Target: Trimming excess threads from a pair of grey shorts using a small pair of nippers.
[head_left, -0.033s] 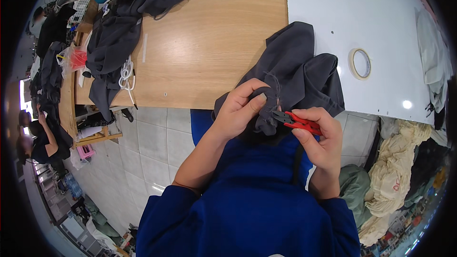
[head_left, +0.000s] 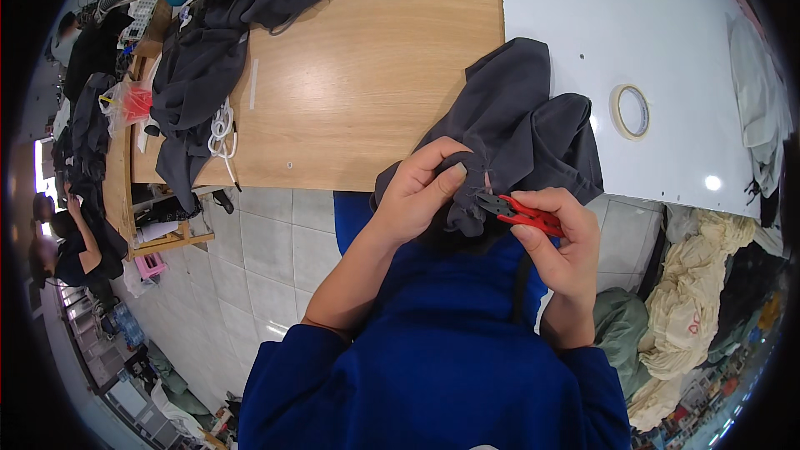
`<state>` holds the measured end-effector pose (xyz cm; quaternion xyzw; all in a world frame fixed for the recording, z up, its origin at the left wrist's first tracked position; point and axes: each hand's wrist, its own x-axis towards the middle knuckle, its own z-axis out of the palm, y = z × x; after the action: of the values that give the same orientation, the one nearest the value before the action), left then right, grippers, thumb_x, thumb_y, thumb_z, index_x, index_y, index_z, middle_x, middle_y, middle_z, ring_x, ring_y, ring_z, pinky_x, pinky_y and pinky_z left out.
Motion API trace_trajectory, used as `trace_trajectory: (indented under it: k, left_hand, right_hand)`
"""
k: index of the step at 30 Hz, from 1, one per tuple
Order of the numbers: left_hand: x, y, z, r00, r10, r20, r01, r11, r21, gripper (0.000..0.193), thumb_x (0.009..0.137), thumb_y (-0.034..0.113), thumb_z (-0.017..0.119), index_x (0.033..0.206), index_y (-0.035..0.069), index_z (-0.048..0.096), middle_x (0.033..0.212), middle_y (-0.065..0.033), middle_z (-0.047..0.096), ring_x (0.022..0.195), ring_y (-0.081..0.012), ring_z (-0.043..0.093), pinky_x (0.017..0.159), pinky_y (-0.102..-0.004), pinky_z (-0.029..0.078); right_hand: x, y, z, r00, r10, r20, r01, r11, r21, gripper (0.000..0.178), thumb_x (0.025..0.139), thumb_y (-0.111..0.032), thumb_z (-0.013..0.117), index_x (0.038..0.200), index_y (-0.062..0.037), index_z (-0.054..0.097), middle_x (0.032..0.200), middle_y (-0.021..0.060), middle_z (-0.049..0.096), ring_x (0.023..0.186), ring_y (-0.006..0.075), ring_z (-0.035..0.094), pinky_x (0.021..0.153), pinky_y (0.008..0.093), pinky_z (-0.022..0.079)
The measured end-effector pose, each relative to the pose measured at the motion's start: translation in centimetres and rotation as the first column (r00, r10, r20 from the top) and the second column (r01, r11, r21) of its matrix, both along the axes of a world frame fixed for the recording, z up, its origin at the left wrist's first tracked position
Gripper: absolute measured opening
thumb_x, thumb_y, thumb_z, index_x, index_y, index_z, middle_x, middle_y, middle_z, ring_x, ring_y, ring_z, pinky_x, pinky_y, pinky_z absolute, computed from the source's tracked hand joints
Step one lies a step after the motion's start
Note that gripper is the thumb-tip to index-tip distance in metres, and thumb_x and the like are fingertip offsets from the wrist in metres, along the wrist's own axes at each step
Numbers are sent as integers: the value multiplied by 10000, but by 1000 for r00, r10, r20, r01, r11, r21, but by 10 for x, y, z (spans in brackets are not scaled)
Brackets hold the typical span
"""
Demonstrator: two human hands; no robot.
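A dark grey garment (head_left: 521, 137) is bunched over the near edge of the tables and hangs partly off it. My left hand (head_left: 423, 187) is closed on a gathered fold of it, thumb on top. Loose threads stick out from the cloth beside my fingertips. In my right hand (head_left: 560, 237) are thread snips (head_left: 533, 217) with red handles and dark blades. Their tips point left and meet the cloth edge just right of my left thumb. Whether the blades are fully closed is too small to make out.
A wooden table (head_left: 367, 67) adjoins a white table (head_left: 667, 42) bearing a roll of tape (head_left: 631, 112). More dark garments (head_left: 200, 75) and a white cord (head_left: 221, 129) lie at the left. Cream cloth (head_left: 687, 308) is heaped at the right. Another person (head_left: 79, 237) sits far left.
The loose threads by my left fingertips lie lower and shorter against the cloth than before. Both hands and the snips keep nearly the same place.
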<state>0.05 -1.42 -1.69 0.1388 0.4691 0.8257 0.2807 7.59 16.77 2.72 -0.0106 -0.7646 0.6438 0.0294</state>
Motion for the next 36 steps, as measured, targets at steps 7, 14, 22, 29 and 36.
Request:
trace_trajectory:
  k: [7,14,22,29,36]
  left_hand:
    - [1,-1,-1,1000,8,-11,-8,999,-35,133,949,145,487,1001,29,526,880,-19,589,811,-58,551,751,-202,456]
    - [1,-1,2,999,18,-44,-24,988,-154,151,942,139,495,1025,17,526,876,-27,575,799,-75,534,731,-211,439]
    - [3,-2,2,999,38,-17,-40,990,-138,125,938,118,507,1004,20,548,860,24,538,775,-30,482,703,-173,408]
    - [2,-4,-2,998,26,-50,-33,988,-151,129,935,116,509,1006,16,550,867,19,544,784,-36,483,714,-176,404]
    - [1,-4,-4,988,6,-157,-34,984,-175,179,933,154,506,1021,-1,522,926,-87,598,861,-135,579,795,-266,461]
  right_hand:
    - [1,-3,2,1000,-23,-9,24,999,44,266,711,-37,706,966,-5,641,814,99,647,700,180,618,639,231,459]
    - [-2,-4,3,993,-45,-105,59,989,134,262,684,-28,720,937,-16,655,788,89,650,660,193,593,599,244,439]
    - [-4,-2,1,973,-11,-232,71,965,253,253,665,-21,723,912,-27,667,769,83,656,629,189,573,573,255,417]
    - [4,-1,2,992,-99,-79,109,983,146,253,685,-33,718,930,-21,660,785,86,658,659,185,586,600,246,429]
    - [3,-3,0,992,-102,-75,109,989,102,261,692,-35,715,947,-18,657,803,91,658,671,182,587,614,240,435]
